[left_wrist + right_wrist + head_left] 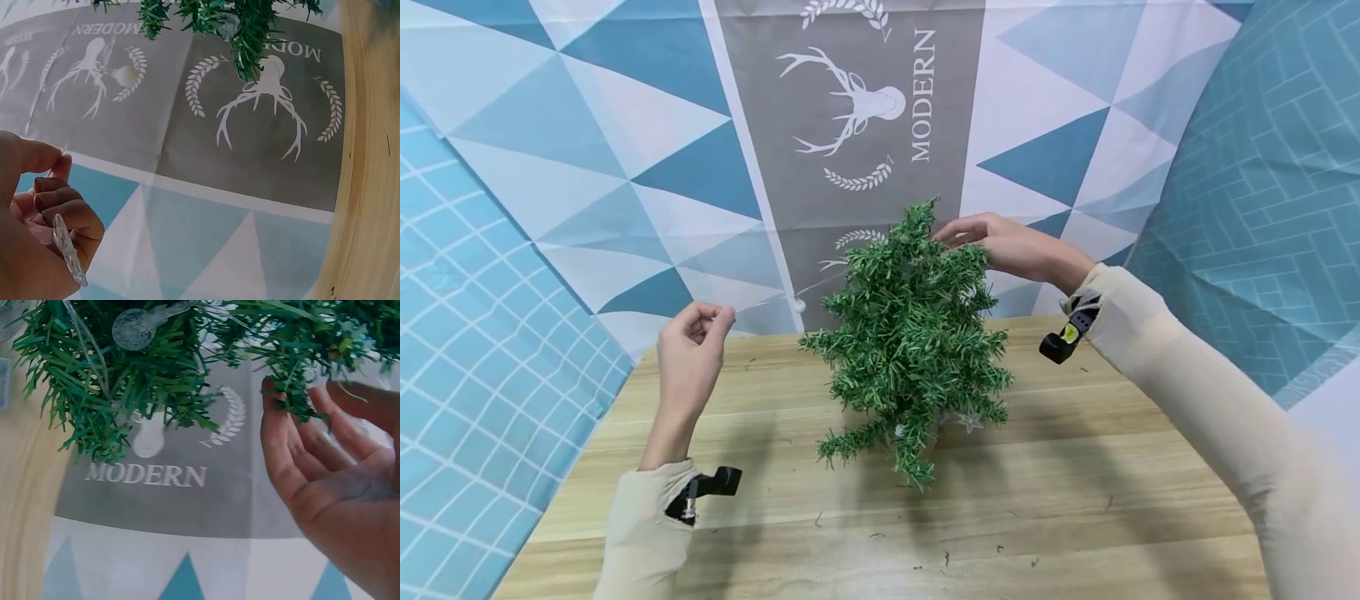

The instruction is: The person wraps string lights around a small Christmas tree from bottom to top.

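Observation:
A small green artificial Christmas tree stands upright on the wooden table. To its left, my left hand pinches a thin clear string-light wire between thumb and fingertips. The wire stretches toward the tree and carries a round bulb. In the left wrist view, a clear star-shaped piece hangs against that hand's palm side. My right hand is behind the tree's upper right, its fingers extended at the branches; foliage partly covers the fingertips. Another clear bulb and wire lie among the branches in the right wrist view.
A patterned cloth with triangles and a deer print hangs behind the table. Blue tiled sheets flank both sides. Near the tree's base is a clear star. Green needle bits are scattered over the tabletop.

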The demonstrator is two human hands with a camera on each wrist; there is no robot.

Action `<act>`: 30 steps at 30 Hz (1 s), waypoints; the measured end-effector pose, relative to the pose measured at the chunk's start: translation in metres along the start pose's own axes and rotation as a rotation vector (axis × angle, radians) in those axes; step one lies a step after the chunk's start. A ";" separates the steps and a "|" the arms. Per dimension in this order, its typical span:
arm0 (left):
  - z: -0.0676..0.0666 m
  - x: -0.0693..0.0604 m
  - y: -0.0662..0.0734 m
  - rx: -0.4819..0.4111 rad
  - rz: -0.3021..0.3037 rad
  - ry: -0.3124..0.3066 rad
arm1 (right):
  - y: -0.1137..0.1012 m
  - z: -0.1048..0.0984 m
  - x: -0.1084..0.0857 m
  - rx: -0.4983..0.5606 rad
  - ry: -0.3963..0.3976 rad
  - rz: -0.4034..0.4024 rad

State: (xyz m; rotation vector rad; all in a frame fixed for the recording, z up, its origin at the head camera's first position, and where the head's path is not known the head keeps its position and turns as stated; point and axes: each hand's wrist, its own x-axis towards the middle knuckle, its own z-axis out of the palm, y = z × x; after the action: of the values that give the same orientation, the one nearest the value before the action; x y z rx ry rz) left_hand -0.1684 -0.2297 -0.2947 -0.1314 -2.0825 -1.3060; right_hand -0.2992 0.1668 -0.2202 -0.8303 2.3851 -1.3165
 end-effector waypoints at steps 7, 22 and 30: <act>-0.003 -0.016 -0.006 -0.053 -0.053 0.037 | 0.020 0.033 -0.035 0.004 0.402 -0.085; -0.004 -0.021 -0.028 -0.128 -0.039 -0.019 | 0.021 0.112 -0.093 0.103 0.964 -0.401; -0.024 -0.024 -0.009 0.003 -0.013 -0.146 | -0.006 0.127 -0.106 0.023 1.051 -0.502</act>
State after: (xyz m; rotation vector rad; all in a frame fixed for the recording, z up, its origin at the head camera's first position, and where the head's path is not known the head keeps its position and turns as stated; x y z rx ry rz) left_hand -0.1419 -0.2477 -0.3094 -0.2180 -2.2105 -1.3356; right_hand -0.1494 0.1435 -0.2862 -0.8966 2.9727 -2.4453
